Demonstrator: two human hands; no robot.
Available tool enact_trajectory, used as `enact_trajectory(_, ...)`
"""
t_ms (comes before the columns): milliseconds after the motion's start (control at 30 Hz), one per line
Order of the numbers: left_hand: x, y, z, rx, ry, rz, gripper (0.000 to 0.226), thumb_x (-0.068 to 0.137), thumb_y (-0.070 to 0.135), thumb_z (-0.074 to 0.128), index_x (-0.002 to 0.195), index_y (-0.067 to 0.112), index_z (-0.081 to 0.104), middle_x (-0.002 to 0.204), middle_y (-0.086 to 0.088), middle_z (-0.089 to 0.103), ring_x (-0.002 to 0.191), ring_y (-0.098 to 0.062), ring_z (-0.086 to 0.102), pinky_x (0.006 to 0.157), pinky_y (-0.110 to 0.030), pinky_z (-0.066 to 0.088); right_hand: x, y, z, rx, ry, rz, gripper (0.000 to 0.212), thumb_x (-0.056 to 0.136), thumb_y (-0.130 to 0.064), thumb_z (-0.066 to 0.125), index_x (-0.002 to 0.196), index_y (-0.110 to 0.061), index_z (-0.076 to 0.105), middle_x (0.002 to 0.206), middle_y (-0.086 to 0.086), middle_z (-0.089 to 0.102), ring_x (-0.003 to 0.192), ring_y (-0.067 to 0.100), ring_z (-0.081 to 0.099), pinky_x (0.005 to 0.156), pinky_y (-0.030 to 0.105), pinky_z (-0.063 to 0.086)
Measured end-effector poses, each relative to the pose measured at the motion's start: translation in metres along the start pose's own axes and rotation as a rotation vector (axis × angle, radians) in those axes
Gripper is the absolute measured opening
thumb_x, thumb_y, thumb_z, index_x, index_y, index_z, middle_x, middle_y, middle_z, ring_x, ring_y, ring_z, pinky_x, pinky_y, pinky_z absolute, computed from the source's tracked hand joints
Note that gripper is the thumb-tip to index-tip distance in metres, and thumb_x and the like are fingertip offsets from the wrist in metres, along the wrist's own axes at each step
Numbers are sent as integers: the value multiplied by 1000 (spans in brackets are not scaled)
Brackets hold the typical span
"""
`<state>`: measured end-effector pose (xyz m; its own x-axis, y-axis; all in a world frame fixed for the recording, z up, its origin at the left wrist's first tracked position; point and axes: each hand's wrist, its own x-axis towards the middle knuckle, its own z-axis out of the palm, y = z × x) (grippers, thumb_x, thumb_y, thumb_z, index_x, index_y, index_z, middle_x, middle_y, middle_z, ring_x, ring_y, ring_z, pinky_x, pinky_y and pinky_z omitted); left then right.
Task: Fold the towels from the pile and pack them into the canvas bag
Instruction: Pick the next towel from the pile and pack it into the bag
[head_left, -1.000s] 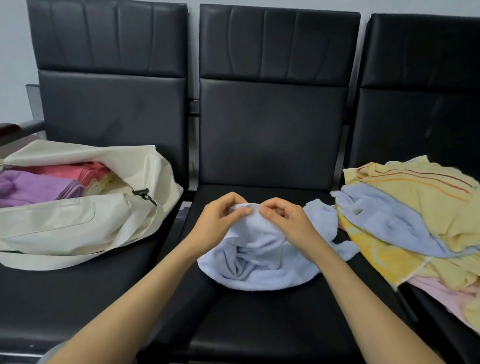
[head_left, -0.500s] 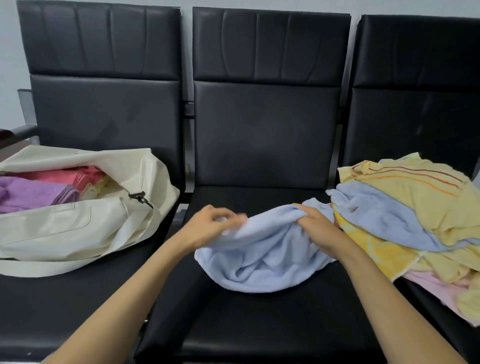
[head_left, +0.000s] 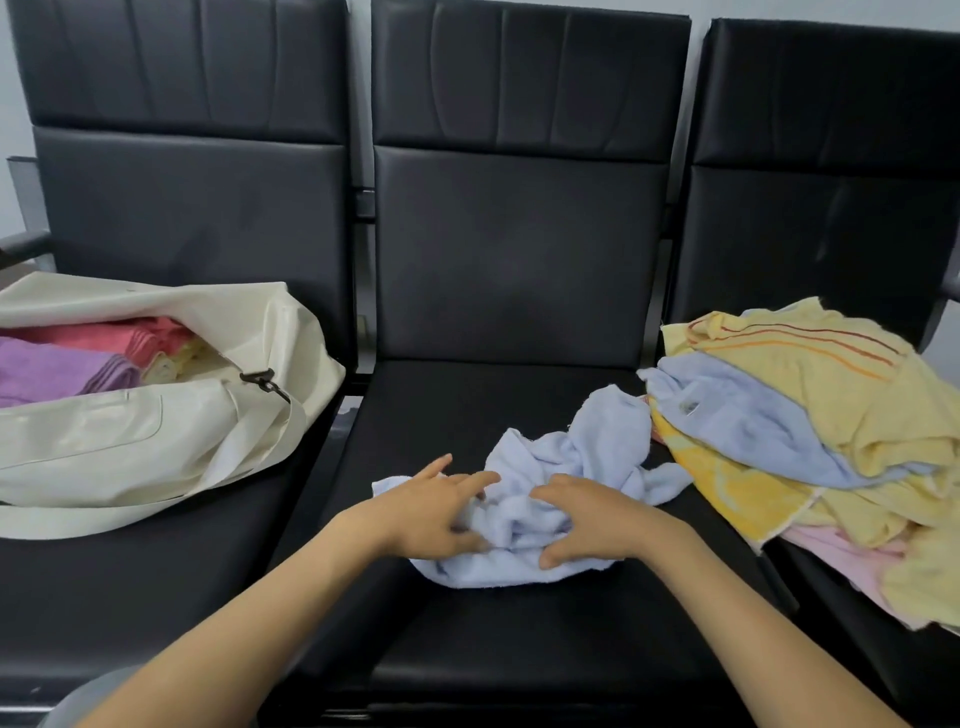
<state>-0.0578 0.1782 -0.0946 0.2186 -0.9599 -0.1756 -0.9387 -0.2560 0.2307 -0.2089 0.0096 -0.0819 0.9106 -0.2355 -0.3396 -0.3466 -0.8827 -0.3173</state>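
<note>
Head view. A row of three black padded seats (head_left: 519, 249) fills the field.

(a) The cream canvas bag (head_left: 130, 441) lies on its side on the left seat (head_left: 130, 597), mouth open toward the viewer, its strap trailing over the cushion front.

(b) The pile of unfolded towels (head_left: 831, 405) rests on the right seat (head_left: 831, 639): a pale yellow striped towel (head_left: 841, 364) on top, a blue towel (head_left: 743, 421) draped across it, an orange-yellow one and a pink towel (head_left: 841, 556) beneath.

(c) A crumpled light blue towel (head_left: 597, 457) lies on the middle seat (head_left: 519, 649), its far corner reaching to the edge of the pile and well apart from the bag.

(d) Both bare forearms reach in from below to the near part of this towel. The left hand (head_left: 431, 514) rests on its left edge, fingers nearly straight and spread, thumb against the fabric. The right hand (head_left: 592, 519) sits just beside it on the bunched middle, fingers curled into the cloth and thumb pressed at the near hem, gripping a gather of it.

(e) Inside the bag, a folded purple towel (head_left: 47, 369) lies in front of a folded red towel (head_left: 104, 335).

(f) A black clip (head_left: 262, 382) hangs at the bag's mouth.
</note>
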Motion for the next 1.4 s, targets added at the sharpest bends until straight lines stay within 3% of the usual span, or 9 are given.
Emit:
enact_trajectory(100,3,4,2,-123,-54,-67,85,77,63,66,146,27,29,130,8,48,121,-18,45,103,-31,36,7,-6,11,-28,61,-92,18,86,-31,61,90,-15,53,97,-2,47,93,17,51,87,38,47)
enact_trajectory(367,5,8,7,-346,59,-110,71,57,75,71,113,37,48,104,12,53,94,-8,57,84,-32,52,12,-14,0,535,371,-110,25,95,-9,54,119,-9,49,99,3,54,74,2,47,69,13,38)
enact_trajectory(567,10,3,5,-71,260,-143,16,94,29,47,96,15,54,97,4,55,89,-16,54,75,-32,47,9,-8,-11,424,97,-118,67,73,-42,79,130,-22,49,102,-17,54,87,-5,50,85,14,41)
enact_trajectory(733,5,6,2,-496,241,-85,10,92,9,43,85,4,47,78,-5,52,69,-10,40,64,-30,36,10,-5,-3,71,88,2,55,80,-38,75,122,-10,52,102,-1,55,87,16,50,72,19,41)
enact_trajectory(867,-3,10,-14,-747,299,-24,13,94,7,47,95,11,59,92,1,64,82,-1,56,74,-18,44,4,-3,-10,420,207,-85,46,82,-31,75,121,-20,52,96,-17,52,82,-5,48,78,9,40)
enact_trajectory(1000,-9,3,-29,-944,322,8,17,93,20,57,106,11,62,103,1,65,98,-4,60,88,-24,46,-3,-8,-19,674,277,-147,21,87,-21,71,85,-35,54,82,-16,57,76,-3,54,69,4,43)
enact_trajectory(1067,-11,2,-32,-1029,338,-1,31,87,28,57,102,1,55,93,-6,59,89,-12,55,83,-33,43,-4,-11,-23,636,349,-167,22,86,-27,71,85,-37,53,81,-16,58,76,-3,54,69,5,43)
enact_trajectory(1233,-11,15,-34,-1197,355,-3,7,95,17,58,96,10,56,87,4,64,82,-9,60,71,-25,48,-12,-6,-44,109,436,-131,22,88,-43,65,103,-33,52,74,-20,45,70,2,46,64,16,36)
enact_trajectory(1400,-9,16,-35,-564,127,-210,31,70,54,78,85,29,66,81,9,69,79,-6,65,73,-26,54,0,10,-36,-200,799,-215,14,73,-5,50,80,-15,56,68,-4,52,68,24,54,61,28,27)
